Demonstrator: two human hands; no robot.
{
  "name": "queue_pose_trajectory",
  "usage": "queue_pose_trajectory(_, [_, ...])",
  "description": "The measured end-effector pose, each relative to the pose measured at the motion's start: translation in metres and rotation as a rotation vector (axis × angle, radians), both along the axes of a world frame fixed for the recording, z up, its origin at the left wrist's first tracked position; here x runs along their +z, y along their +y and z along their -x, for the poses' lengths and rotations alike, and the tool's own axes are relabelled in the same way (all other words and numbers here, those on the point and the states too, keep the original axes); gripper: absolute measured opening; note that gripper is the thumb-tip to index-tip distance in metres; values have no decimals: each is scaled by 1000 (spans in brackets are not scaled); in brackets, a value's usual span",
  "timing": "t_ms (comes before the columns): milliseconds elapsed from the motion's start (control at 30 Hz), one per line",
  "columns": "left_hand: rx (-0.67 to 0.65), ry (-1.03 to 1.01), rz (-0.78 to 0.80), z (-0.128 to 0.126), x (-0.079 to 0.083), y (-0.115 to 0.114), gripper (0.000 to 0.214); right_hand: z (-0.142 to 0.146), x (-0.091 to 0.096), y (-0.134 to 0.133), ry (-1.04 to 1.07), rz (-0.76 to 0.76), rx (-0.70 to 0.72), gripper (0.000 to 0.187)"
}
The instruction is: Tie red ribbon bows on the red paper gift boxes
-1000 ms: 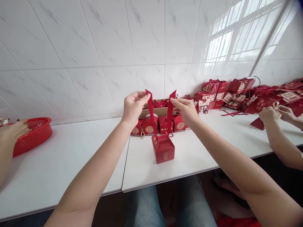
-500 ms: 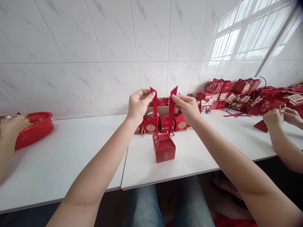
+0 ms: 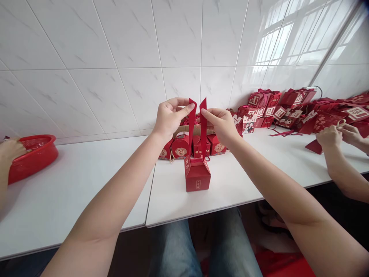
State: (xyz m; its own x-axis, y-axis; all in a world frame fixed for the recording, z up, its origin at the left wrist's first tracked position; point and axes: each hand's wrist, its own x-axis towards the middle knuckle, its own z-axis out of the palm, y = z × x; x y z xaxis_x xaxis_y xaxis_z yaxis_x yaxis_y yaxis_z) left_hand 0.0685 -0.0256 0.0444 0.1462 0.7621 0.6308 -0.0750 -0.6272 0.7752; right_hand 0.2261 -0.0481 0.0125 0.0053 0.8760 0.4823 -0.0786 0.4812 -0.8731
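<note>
A small red gift box (image 3: 198, 180) stands upright on the white table, its top flaps leaning inward. Two ends of a red ribbon (image 3: 203, 134) rise from the box top, pulled up nearly straight. My left hand (image 3: 172, 117) pinches the left end near its slanted tip between thumb and fingers. The right end is pinched the same way by my right hand (image 3: 220, 122). Both hands are raised well above the box, close together, with a narrow gap between the ribbon tips.
Behind the box, several red boxes with gold emblems (image 3: 181, 147) stand before a cardboard carton (image 3: 178, 131). Finished-looking red boxes (image 3: 261, 99) are piled at the right, near a loose ribbon (image 3: 284, 133). A red basin (image 3: 36, 156) and another person's hand are left; a co-worker's hands (image 3: 330, 136) hold string at right.
My two hands have moved closer together, bringing the ribbon ends nearer each other. The box has turned slightly, its front facing me more squarely. The whole view has shifted a little.
</note>
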Motion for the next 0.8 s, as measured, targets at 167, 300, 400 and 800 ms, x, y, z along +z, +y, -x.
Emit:
queue_pose_trajectory(167, [-97, 133, 27, -5, 12, -1, 17, 4, 9, 2, -47, 37, 83, 30])
queue_pose_trajectory(300, [-53, 181, 30, -5, 19, -1, 16, 2, 11, 1, -71, 43, 113, 30])
queue_pose_trajectory(400, [-25, 192, 0, -4, 21, 2, 15, -1, 14, -4, -150, 26, 167, 30])
queue_pose_trajectory(800, [-170, 87, 195, 0, 20, 15, 30, 2, 12, 3, -149, 50, 162, 41])
